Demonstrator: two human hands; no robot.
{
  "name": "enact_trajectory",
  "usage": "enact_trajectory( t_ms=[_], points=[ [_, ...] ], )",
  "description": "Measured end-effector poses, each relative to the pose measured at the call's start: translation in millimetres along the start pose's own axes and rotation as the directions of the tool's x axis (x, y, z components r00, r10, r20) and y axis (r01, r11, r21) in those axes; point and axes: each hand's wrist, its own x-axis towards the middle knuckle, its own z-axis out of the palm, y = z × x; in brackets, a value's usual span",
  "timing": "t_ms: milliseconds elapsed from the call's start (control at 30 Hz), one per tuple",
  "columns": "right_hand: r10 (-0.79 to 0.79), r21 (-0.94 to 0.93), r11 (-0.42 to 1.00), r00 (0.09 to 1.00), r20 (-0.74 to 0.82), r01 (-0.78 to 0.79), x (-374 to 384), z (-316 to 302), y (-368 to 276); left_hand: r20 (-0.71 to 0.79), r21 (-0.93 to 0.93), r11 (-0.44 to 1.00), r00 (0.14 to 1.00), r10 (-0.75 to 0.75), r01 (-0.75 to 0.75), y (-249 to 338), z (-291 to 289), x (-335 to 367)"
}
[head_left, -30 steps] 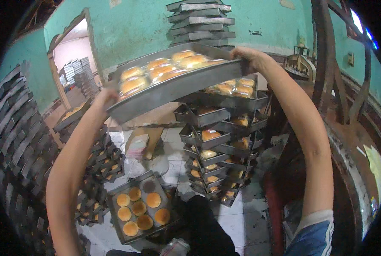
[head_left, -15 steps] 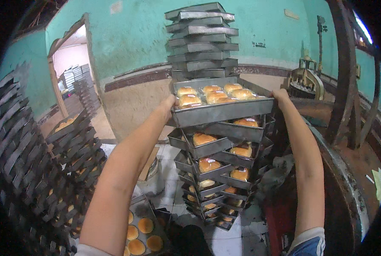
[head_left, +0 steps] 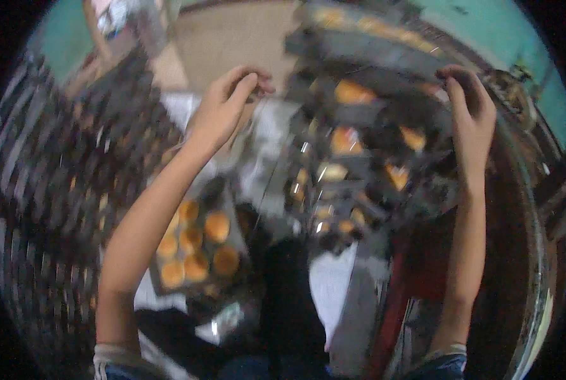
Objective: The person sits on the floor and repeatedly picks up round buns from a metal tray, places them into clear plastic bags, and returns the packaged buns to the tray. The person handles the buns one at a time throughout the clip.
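Note:
Both of my hands are raised and loosely curled, with nothing in them. My left hand (head_left: 225,107) is left of a tall stack of metal trays, apart from it. Just beside the stack's right side is my right hand (head_left: 473,111), thumb and fingers apart; whether it touches a tray is too blurred to tell. The top tray (head_left: 372,54) lies on the stack with a row of golden bread loaves (head_left: 340,19) in it. More bread (head_left: 354,92) shows in the crosswise trays below. Motion smears the view.
Dark stacked trays (head_left: 36,190) rise along the left. Low between them and my legs, a tray (head_left: 235,278) holds several round buns (head_left: 194,267). A curved edge (head_left: 540,272) runs down the right side. A beige and green wall stands behind.
My hands have let go of the top tray, which now lies on the stack. My left hand has moved off to the left. The view has tilted downward.

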Motion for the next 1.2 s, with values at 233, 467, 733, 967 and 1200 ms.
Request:
enact_trajectory(
  t_ms=[233, 467, 733, 967, 1200],
  points=[
    [-0.08, 0.13, 0.947, 0.176, 0.981, -0.293, -331, 174, -132, 0.42, 0.201, 0.627, 0.512, -0.749, 0.753, -77, -45, -391],
    [-0.272, 0.255, 0.959, 0.138, 0.952, 0.125, -539, 208, -190, 0.089, 0.231, 0.722, 0.725, -0.683, 0.652, -110, -11, -581],
    [-0.145, 0.092, 0.966, 0.211, 0.967, 0.24, -565, 211, -202, 0.275, -0.207, 0.612, 0.646, -0.712, 0.763, -140, 0, -609],
    [-0.273, 0.311, 0.944, -0.273, 0.922, 0.107, -536, 235, -204, 0.228, -0.23, 0.563, 0.607, -0.762, 0.794, -138, 3, -599],
    [-0.311, -0.121, 0.7, -0.453, 0.835, -0.704, -379, 205, -164, -0.061, -0.747, 0.543, 0.773, -0.631, 0.384, -97, -23, -565]
  ],
)
